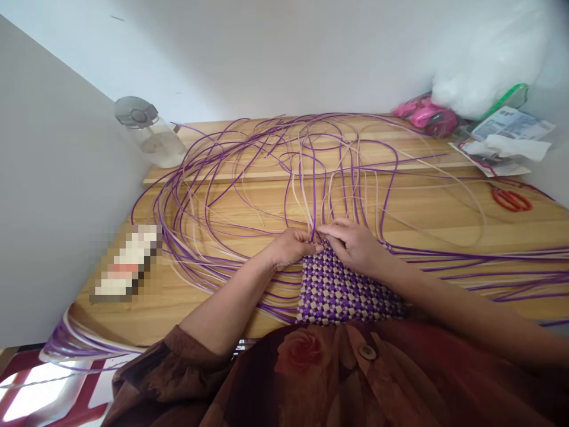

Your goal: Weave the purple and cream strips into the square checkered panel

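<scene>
Purple strands (314, 198) crowd beyond both hands (291, 248) (355, 244) at the weaving's (342, 287) far edge.

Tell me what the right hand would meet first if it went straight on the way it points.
The right hand would probably meet the purple strand between the hands, then the left hand; depth is unclear.

A wooden table (118, 323), plain walls (267, 59), drinking bottle (157, 142) and purple weaving (340, 290) suggest a home craft corner.

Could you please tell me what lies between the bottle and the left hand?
In the head view, purple and pale strands loop over the wooden table.
</scene>
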{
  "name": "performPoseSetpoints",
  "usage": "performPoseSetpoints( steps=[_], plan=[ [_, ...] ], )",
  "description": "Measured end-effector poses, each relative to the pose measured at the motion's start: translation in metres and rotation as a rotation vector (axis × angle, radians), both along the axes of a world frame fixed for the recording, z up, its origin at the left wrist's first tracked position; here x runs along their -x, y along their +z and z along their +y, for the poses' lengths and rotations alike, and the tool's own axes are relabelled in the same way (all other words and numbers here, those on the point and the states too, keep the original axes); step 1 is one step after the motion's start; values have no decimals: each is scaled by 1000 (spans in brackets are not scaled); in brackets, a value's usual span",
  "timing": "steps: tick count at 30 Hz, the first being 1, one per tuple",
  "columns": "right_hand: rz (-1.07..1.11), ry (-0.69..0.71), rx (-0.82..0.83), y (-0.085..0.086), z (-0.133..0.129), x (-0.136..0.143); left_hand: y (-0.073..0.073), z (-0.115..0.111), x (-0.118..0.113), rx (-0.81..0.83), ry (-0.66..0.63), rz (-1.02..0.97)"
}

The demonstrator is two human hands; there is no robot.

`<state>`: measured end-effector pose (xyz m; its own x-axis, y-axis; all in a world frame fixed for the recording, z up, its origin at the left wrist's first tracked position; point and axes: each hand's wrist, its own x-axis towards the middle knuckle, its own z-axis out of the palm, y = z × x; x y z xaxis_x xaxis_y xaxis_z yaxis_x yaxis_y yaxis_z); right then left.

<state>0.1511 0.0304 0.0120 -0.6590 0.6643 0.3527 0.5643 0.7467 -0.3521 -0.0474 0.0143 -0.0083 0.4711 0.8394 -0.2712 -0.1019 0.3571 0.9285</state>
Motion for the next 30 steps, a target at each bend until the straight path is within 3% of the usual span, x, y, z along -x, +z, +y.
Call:
performPoseSetpoints(
  steps=[5, 8, 10, 12, 15, 18, 21, 24, 27, 30],
  plan=[
    [-318, 110, -167, 30, 26, 2, 0, 0, 0, -36, 7, 23],
    [-318, 216, -305, 48, 40, -8, 1, -1, -1, -9, 7, -23],
    [-287, 214, -301, 54, 43, -15, 2, -1, -1, 16, 24, -39],
    [-275, 163, -179, 56, 41, -20, 2, -1, -1, 26, 43, -29],
    [-263, 87, 138, 60, 34, -21, 2, -2, 0, 7, 39, -8],
    [-228, 139, 278, 67, 35, -22, 4, -2, 0, -40, 9, 21],
    [-151, 180, 127, 65, 47, -24, 7, -3, 0, -45, -3, -7],
    [-145, 119, -57, 49, 54, -26, 8, -5, -2, -10, 24, -52],
    [-237, 63, -141, 35, 41, -24, 7, -6, -4, 30, 74, -67],
    [-249, 7, -87, 35, 14, -19, 7, -8, -7, 86, 113, -66]
  ],
)
